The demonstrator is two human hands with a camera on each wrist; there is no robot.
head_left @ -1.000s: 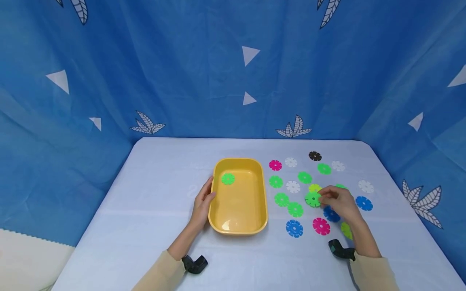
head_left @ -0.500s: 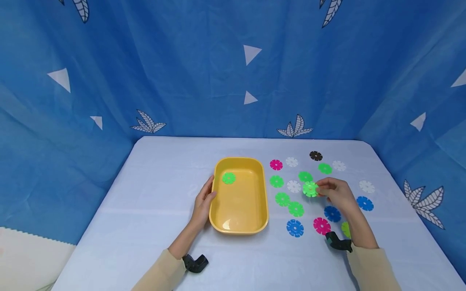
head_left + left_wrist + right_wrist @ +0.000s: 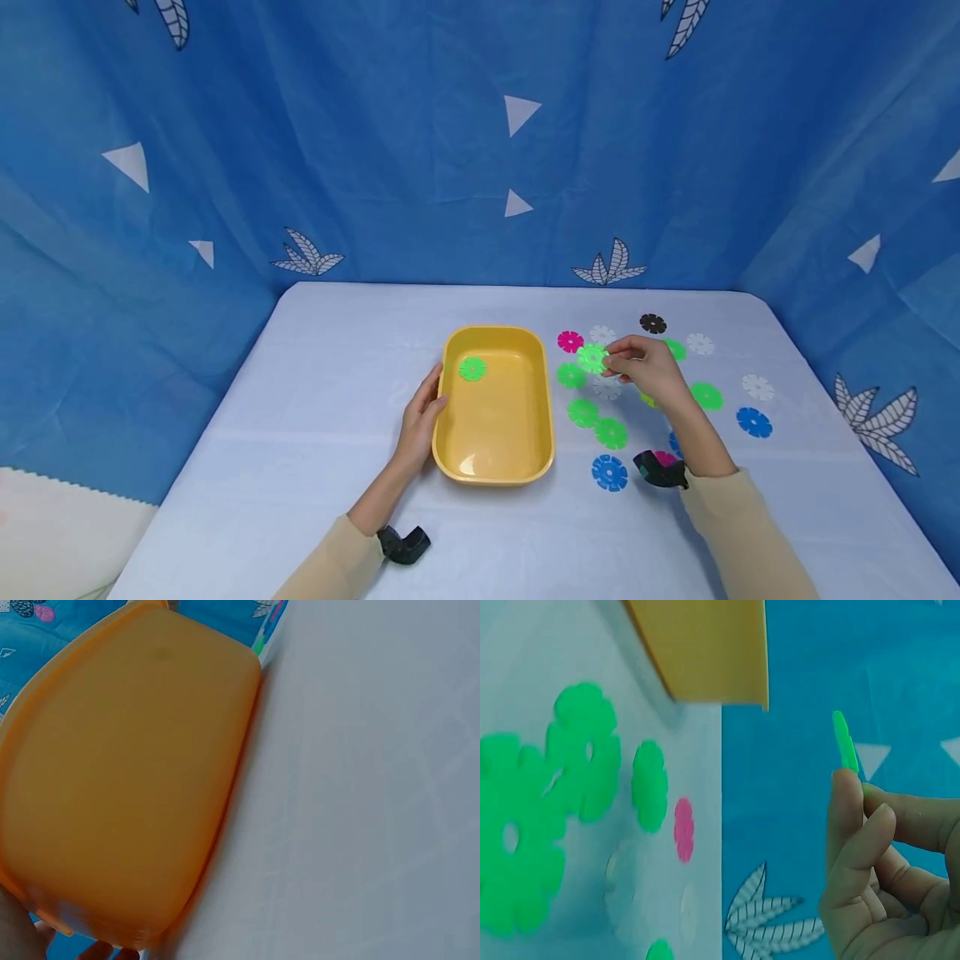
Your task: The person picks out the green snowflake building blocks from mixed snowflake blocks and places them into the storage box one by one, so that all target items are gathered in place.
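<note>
A yellow tray (image 3: pixel 495 450) stands mid-table. My left hand (image 3: pixel 416 425) grips its left side, thumb at the rim and fingers along the outer wall. The left wrist view shows the wall of this tray (image 3: pixel 127 780) from outside. My right hand (image 3: pixel 641 367) pinches a bright green snowflake disc (image 3: pixel 592 358) between thumb and fingertips, raised above the others, right of the tray. Edge-on in the right wrist view, the pinched disc (image 3: pixel 844 742) stands up from the fingertips. One green snowflake disc (image 3: pixel 472 369) lies inside the tray near its far left corner.
Several notched discs lie right of the tray, among them a pink disc (image 3: pixel 570 342), a blue disc (image 3: pixel 609 472), a brown disc (image 3: pixel 653 323) and a white disc (image 3: pixel 757 387). A blue patterned curtain (image 3: pixel 420 167) hangs behind the white table (image 3: pixel 315 375).
My right hand has lifted the green snowflake disc off the table and carried it left and away toward the tray. The left hand keeps its grip on the tray.
</note>
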